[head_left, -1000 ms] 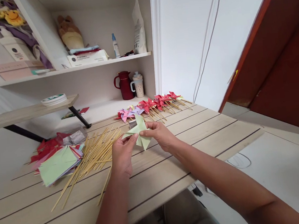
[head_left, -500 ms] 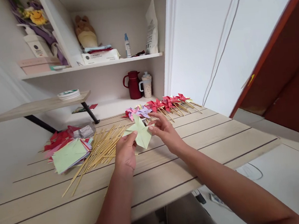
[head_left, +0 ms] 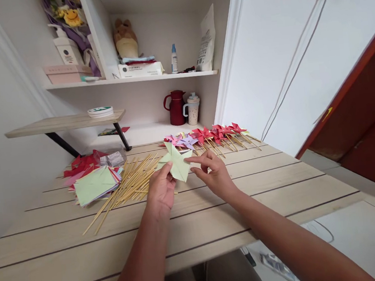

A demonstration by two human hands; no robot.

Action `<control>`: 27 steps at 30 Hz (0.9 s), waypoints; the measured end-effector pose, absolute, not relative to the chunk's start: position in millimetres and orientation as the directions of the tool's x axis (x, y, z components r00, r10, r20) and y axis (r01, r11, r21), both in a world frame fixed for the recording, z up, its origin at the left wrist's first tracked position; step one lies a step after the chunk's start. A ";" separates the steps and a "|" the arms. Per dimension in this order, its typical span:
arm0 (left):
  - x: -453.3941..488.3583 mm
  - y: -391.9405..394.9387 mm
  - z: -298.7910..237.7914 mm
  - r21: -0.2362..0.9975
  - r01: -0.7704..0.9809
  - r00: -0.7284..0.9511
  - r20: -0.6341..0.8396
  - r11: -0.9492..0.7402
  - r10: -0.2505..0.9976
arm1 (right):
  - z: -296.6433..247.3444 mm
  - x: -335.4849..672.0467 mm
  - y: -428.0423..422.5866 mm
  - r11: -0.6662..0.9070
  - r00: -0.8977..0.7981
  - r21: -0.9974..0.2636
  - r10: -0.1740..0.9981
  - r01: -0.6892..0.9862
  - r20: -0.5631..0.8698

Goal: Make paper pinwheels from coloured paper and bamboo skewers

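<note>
A pale green paper pinwheel [head_left: 178, 164] is held above the table by my left hand [head_left: 160, 187], thumb on its face and the other fingers mostly hidden behind it. My right hand [head_left: 216, 174] is at the pinwheel's right side; the index fingertip reaches its edge, while the thumb is apart below. To the left of my hands lie many loose thin wooden sticks [head_left: 130, 182]. Beside them is a stack of coloured paper sheets [head_left: 95, 186], pale green on top. Behind my hands are pinwheels on sticks, among them red pinwheels [head_left: 218, 133] and a lilac pinwheel [head_left: 188, 141].
Red paper pieces [head_left: 82, 164] and a clear plastic packet [head_left: 112, 158] lie behind the stack. A small raised wooden shelf [head_left: 71, 121] stands at the left. A dark red jug [head_left: 176, 109] and a cup [head_left: 192, 109] stand at the back.
My right thumb has come away from the pinwheel, and the index finger now points at its right edge. The left hand keeps its hold. The camera view has shifted left.
</note>
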State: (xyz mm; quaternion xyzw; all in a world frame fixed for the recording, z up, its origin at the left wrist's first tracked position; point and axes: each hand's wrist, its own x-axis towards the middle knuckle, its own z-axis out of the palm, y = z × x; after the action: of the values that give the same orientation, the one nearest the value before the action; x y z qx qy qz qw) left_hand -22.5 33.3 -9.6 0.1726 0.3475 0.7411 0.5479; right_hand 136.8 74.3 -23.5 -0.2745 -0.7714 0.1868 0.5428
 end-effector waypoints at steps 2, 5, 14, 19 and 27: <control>-20.3 33.2 -11.4 0.717 -0.679 -0.333 -0.106 -0.160 0.937 | -23.7 136.2 73.2 0.792 -0.260 -0.576 0.610 0.201 0.748; -18.0 32.8 -13.1 0.744 -0.647 -0.332 -0.076 -0.168 0.940 | -23.4 135.9 71.3 0.801 -0.254 -0.572 0.599 0.178 0.759; -13.4 30.6 -13.6 0.858 -0.472 -0.371 0.012 -0.200 0.928 | -19.2 134.2 69.4 0.728 -0.198 -0.663 0.685 0.172 0.701; -10.1 29.4 -10.8 0.877 -0.419 -0.396 0.055 -0.234 0.917 | -18.2 133.8 71.1 0.680 -0.150 -0.716 0.733 0.154 0.664; -7.7 27.5 -7.6 0.875 -0.408 -0.389 0.090 -0.260 0.917 | -15.1 134.2 71.6 0.632 -0.142 -0.759 0.775 0.154 0.616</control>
State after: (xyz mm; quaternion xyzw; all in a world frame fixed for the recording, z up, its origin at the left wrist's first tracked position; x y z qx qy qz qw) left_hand -7.7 27.5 -7.6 0.3144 0.4047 0.7286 0.4544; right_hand 134.2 71.6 -15.1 -0.3299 -0.7042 0.2742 0.5657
